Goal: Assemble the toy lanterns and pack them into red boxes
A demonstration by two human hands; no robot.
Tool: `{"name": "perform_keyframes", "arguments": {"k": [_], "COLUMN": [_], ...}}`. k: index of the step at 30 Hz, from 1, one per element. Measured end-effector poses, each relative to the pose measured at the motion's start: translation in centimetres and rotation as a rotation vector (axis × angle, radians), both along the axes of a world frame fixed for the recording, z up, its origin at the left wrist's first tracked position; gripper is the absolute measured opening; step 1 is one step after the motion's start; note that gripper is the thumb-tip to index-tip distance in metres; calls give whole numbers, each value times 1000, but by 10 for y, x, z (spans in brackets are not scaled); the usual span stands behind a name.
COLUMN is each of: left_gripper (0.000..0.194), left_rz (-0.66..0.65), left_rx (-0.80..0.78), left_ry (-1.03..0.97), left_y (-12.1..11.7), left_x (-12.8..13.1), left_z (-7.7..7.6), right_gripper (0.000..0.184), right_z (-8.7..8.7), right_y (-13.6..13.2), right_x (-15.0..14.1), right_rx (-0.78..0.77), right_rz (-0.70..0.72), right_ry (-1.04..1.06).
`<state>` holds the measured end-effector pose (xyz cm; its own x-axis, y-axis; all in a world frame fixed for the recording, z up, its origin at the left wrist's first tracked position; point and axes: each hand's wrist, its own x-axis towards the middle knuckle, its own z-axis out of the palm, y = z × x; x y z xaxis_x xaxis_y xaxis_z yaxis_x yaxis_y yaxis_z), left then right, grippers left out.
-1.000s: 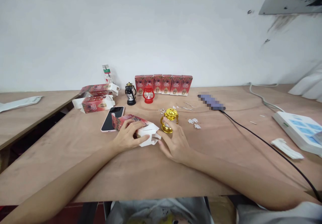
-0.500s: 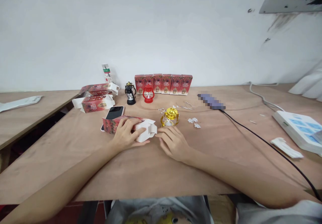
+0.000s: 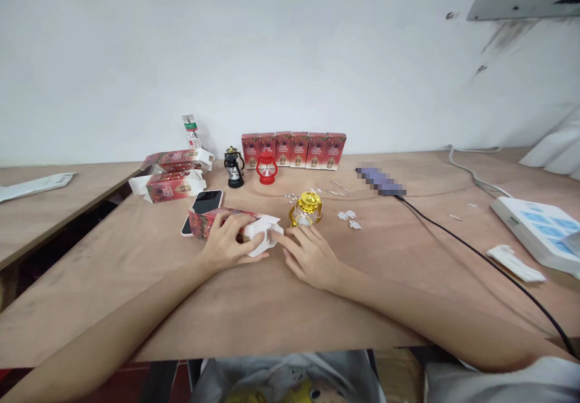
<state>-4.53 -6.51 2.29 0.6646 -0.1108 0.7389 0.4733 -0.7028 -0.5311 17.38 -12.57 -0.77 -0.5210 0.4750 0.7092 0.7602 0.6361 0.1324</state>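
A plain pale wall (image 3: 290, 46) rises behind a wooden counter (image 3: 272, 324), on which a red-and-white carton (image 3: 199, 225) lies on its side, its flapped end turned rightward. The left hand (image 3: 227, 240) has a closed grip on it, fingers over the top and thumb along the near side, presumably to steady it. The right hand (image 3: 312, 258) has a half-open grip, clasping nothing visible, its index fingertip at the carton's open end, seemingly working the flaps. To the carton's right stands a gold lantern (image 3: 310, 200), its base partly hidden by fingers. The carton covers part of a phone (image 3: 207, 199); whether the two touch I cannot tell. Beyond the carton stand a black lantern (image 3: 234, 172) and a red lantern (image 3: 267, 172), then a row of red boxes (image 3: 292, 151), perhaps lined up to save room. Beyond and left of it lie two open boxes (image 3: 170, 186), one partly blocking the other. The carton's inside is out of sight; well to its right, a cabled object (image 3: 380, 182) is blurred into blocks.
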Motion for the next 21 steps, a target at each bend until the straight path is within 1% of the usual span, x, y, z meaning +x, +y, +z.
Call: {"name": "perform_keyframes", "arguments": {"k": [7,12,14,16,21], "left_gripper": [35,33,34,38,48], "left_rz": [-14,-76,-82,-73,-78], "left_rx": [-29,-31,-48,-69,-84], "left_ry": [26,-1,-11,-20,-27], "left_y": [-3,-4,-3,-2,-2], "left_x": [2,3,2,2,1], "left_z": [-1,0,-1,-3,-4], "right_gripper": [41,35,34,34,35], "right_z": [-1,-1,0,0,3], "right_y": [0,-1,-2,-2,-1], "right_x": [0,-1,-1,0,0], "right_rx": [-42,6,29,47,39], "right_rz": [8,0,8,39,166], "right_ry": [-23,65,113,136,89]}}
